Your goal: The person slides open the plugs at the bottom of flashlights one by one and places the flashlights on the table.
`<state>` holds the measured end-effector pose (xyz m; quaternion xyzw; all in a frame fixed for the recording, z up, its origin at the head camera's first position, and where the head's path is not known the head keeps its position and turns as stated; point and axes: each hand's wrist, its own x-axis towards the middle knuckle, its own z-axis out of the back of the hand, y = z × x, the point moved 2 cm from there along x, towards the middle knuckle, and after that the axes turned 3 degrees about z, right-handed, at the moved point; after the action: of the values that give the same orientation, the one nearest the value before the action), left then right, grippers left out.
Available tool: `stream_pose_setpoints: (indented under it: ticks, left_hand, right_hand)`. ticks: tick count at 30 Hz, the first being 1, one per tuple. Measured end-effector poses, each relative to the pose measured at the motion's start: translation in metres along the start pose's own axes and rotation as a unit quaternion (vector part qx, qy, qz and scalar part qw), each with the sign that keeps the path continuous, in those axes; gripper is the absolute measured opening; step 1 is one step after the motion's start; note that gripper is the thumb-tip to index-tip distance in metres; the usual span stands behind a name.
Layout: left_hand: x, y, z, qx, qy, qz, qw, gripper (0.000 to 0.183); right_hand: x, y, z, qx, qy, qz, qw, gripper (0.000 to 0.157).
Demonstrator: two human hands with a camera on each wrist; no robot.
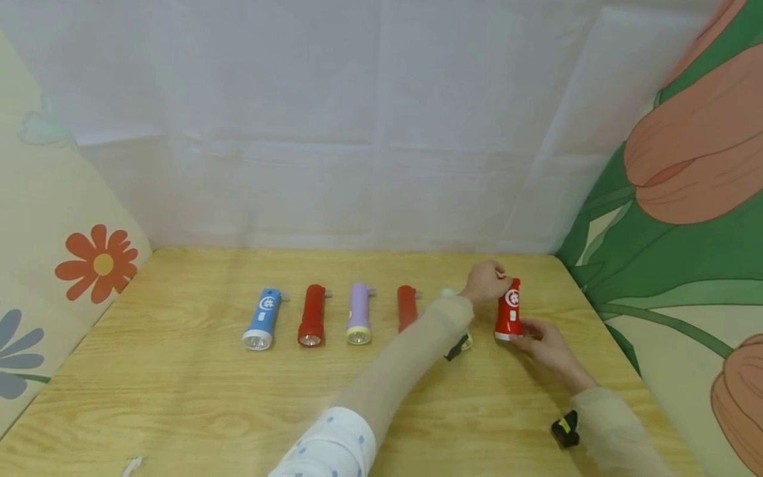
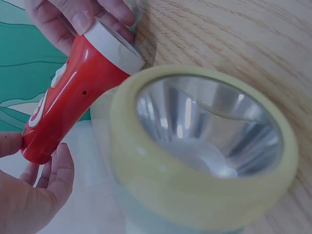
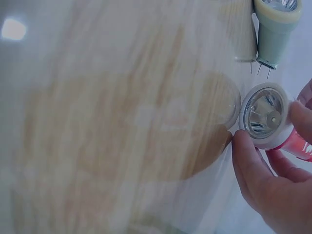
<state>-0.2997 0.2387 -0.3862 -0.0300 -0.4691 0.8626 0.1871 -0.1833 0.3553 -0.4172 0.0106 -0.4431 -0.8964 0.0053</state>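
A red flashlight (image 1: 509,308) with a white lens rim is held between both hands near the right end of the table. My left hand (image 1: 485,281) pinches its narrow tail end, fingers curled around it in the left wrist view. At the lens end, my right hand (image 1: 550,348) grips the white rim (image 3: 280,134) between thumb and fingers. A pale green flashlight (image 3: 275,44) with a cream rim lies just left of it; in the head view the left forearm hides most of that one.
Farther left lie a second red flashlight (image 1: 407,306) partly behind the forearm, a purple one (image 1: 359,308), a dark red one (image 1: 312,311) and a blue one (image 1: 263,321), in a row on the wooden table (image 1: 208,397). A white cloth (image 1: 298,132) hangs behind.
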Motion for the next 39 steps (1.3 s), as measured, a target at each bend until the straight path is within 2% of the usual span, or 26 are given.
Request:
stream_pose_setpoints:
  ticks: [7, 11, 16, 22, 27, 30, 34, 39]
  left_hand:
    - [0.001, -0.001, -0.002, 0.008, 0.004, -0.011, 0.9999, 0.024]
    - [0.002, 0.001, -0.005, -0.006, 0.008, -0.006, 0.9999, 0.025]
    - [0.0, 0.0, -0.006, -0.015, 0.006, -0.015, 0.9998, 0.026]
    - [-0.005, -0.006, -0.005, -0.023, 0.011, -0.022, 0.9994, 0.026]
    - [-0.007, -0.008, -0.004, -0.03, 0.02, -0.014, 0.9992, 0.028]
    - [-0.009, -0.007, -0.002, -0.05, 0.018, -0.006, 0.9986, 0.027]
    - [-0.01, -0.005, -0.002, -0.111, 0.015, 0.014, 0.9937, 0.021]
    - [-0.012, -0.003, 0.0, -0.15, -0.008, 0.045, 0.9877, 0.019]
  right_hand:
    - [0.001, -0.002, -0.001, 0.016, 0.005, -0.006, 1.0, 0.049]
    - [0.002, -0.001, -0.001, 0.027, 0.011, -0.016, 0.999, 0.052]
    - [0.005, -0.003, -0.001, 0.039, 0.01, -0.029, 0.999, 0.052]
    - [0.008, -0.004, 0.001, 0.009, 0.004, -0.011, 1.0, 0.048]
    - [0.01, -0.003, 0.002, -0.015, 0.002, -0.002, 1.0, 0.046]
    - [0.01, -0.002, 0.002, -0.024, 0.005, -0.001, 1.0, 0.047]
    - [0.01, -0.002, 0.001, -0.033, 0.006, -0.003, 0.999, 0.048]
    - [0.011, -0.001, 0.0, -0.039, 0.008, 0.003, 0.999, 0.048]
